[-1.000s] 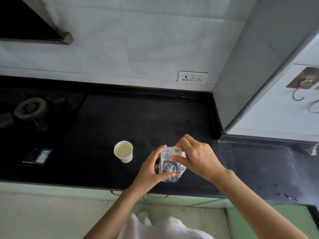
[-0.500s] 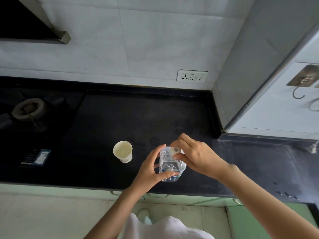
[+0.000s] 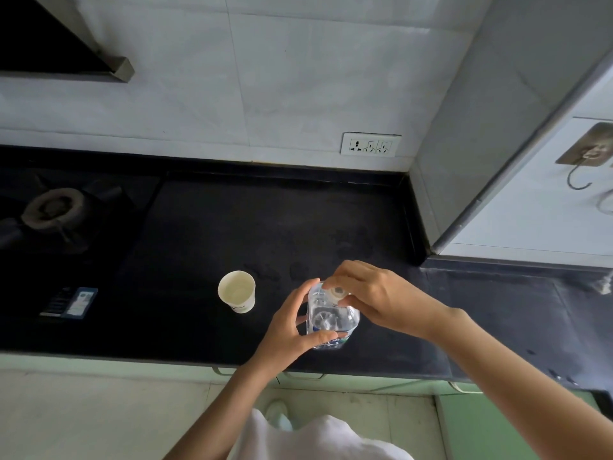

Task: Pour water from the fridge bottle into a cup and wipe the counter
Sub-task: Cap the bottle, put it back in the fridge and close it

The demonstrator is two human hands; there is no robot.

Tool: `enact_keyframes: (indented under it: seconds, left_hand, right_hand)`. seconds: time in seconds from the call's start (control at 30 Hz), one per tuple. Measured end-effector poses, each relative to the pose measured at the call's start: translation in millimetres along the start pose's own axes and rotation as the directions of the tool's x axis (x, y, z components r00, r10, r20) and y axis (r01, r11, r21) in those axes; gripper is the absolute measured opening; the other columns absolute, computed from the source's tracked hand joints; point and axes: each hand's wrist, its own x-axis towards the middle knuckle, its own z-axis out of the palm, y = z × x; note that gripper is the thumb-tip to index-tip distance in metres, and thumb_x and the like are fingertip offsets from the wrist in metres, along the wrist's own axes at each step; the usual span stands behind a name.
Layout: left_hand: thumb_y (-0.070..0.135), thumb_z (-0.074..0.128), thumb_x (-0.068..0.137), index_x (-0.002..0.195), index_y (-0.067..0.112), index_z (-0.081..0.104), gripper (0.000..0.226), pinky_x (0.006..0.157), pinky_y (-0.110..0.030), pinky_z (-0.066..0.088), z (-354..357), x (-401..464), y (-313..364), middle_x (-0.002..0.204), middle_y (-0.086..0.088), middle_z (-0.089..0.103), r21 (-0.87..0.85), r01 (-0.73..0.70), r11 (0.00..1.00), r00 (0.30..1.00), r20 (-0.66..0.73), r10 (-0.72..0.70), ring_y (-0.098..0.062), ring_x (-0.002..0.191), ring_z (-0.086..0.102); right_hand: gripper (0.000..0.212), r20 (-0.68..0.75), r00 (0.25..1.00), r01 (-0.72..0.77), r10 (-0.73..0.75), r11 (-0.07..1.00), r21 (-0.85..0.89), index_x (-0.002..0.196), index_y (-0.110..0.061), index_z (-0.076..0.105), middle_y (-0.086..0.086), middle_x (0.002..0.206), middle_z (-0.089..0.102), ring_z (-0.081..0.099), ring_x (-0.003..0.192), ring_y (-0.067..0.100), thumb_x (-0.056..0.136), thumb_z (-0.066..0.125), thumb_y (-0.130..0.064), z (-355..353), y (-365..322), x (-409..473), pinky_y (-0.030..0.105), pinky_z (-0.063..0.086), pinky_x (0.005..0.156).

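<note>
A black stone counter (image 3: 232, 234) runs the width of a tiled kitchen, a gas burner (image 3: 54, 207) at its left end and a wall socket (image 3: 371, 144) above its back edge. Faint wet marks (image 3: 285, 270) show on the stone behind the work area — the part of the job that calls for wiping looks not yet begun, and no cloth is in view.

Near the front edge stands the clear water bottle (image 3: 331, 322), upright on the counter. The left hand (image 3: 292, 330) wraps its fingers and thumb around the bottle's body, steadying it. The right hand (image 3: 378, 297) reaches in from the other side, its fingertips pinched on the pale cap (image 3: 337, 291) at the bottle's neck.

That is the change: a second ago the cap was held just above the mouth, tilted and apart; now it sits down on the neck, the fingers curled over it. Whether it is already threaded tight cannot be told from above.

Just left of the bottle, and apart from it, the paper cup (image 3: 237, 293) stands upright with what looks like water inside — the pour appears done, so capping closes that step and the wipe remains.
</note>
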Motion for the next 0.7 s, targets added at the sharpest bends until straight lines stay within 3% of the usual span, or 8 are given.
enact_keyframes:
  seconds: [0.1, 0.27, 0.37, 0.47, 0.57, 0.7]
  left_hand:
    - [0.035, 0.084, 0.069, 0.135, 0.051, 0.038, 0.082, 0.099, -0.034, 0.051, 2, -1, -1, 0.141, 0.02, 0.044, 0.004, -0.004, 1.0, 1.0, -0.015, 0.004, -0.008, 0.126, 0.051]
    - [0.037, 0.082, 0.07, 0.139, 0.046, 0.037, 0.083, 0.099, -0.032, 0.05, 3, -1, -1, 0.142, 0.018, 0.044, 0.01, -0.008, 1.0, 1.0, -0.011, 0.008, -0.005, 0.127, 0.049]
    - [0.031, 0.084, 0.072, 0.14, 0.042, 0.037, 0.083, 0.099, -0.032, 0.05, 1, 1, -2, 0.142, 0.016, 0.045, 0.012, -0.006, 1.0, 1.0, 0.006, 0.006, -0.005, 0.128, 0.048]
    - [0.027, 0.084, 0.072, 0.138, 0.046, 0.038, 0.083, 0.099, -0.032, 0.05, 0, 1, -3, 0.141, 0.017, 0.045, 0.01, -0.004, 1.0, 1.0, 0.005, 0.004, -0.007, 0.127, 0.05]
    - [0.025, 0.084, 0.073, 0.135, 0.051, 0.037, 0.082, 0.098, -0.027, 0.05, 1, 0, -2, 0.141, 0.02, 0.044, 0.019, -0.016, 1.0, 1.0, -0.004, 0.016, -0.007, 0.127, 0.05]
    - [0.025, 0.081, 0.076, 0.137, 0.048, 0.035, 0.08, 0.096, -0.022, 0.049, 3, -1, -1, 0.142, 0.02, 0.042, 0.026, -0.043, 0.999, 0.999, -0.017, 0.043, -0.004, 0.127, 0.049]
  right_hand:
    - [0.029, -0.087, 0.996, -0.032, 0.022, 0.994, -0.107, 0.116, -0.008, 0.059, 0.003, 0.1, 0.054, 0.056, 0.08, 0.016, 0.097, 0.046, -0.026, 11, -4, -5, 0.027, 0.053, 0.062]
    - [0.031, -0.191, 0.973, -0.15, 0.129, 0.984, -0.099, 0.114, -0.009, 0.06, 0.002, 0.097, 0.055, 0.057, 0.077, 0.016, 0.097, 0.048, -0.031, 23, -17, -9, 0.025, 0.052, 0.059]
    - [0.032, -0.112, 0.987, -0.109, 0.111, 0.994, 0.028, 0.124, -0.011, 0.058, 0.002, 0.109, 0.056, 0.06, 0.087, 0.016, 0.093, 0.059, -0.019, 13, -12, -10, 0.026, 0.056, 0.066]
    - [0.039, 0.011, 1.0, -0.023, 0.023, 1.0, 0.001, 0.131, -0.017, 0.055, 0.002, 0.117, 0.054, 0.059, 0.097, 0.015, 0.092, 0.06, -0.016, 1, -2, -9, 0.024, 0.055, 0.076]
    - [0.033, 0.037, 0.998, 0.061, -0.058, 0.994, -0.087, 0.128, -0.013, 0.054, 0.004, 0.109, 0.055, 0.057, 0.092, 0.016, 0.096, 0.056, -0.019, 0, 6, -7, 0.028, 0.055, 0.07]
    - [0.025, 0.018, 0.994, 0.11, -0.109, 0.991, -0.071, 0.119, -0.006, 0.056, 0.006, 0.101, 0.052, 0.053, 0.084, 0.018, 0.097, 0.053, -0.019, 4, 11, -1, 0.024, 0.048, 0.075]
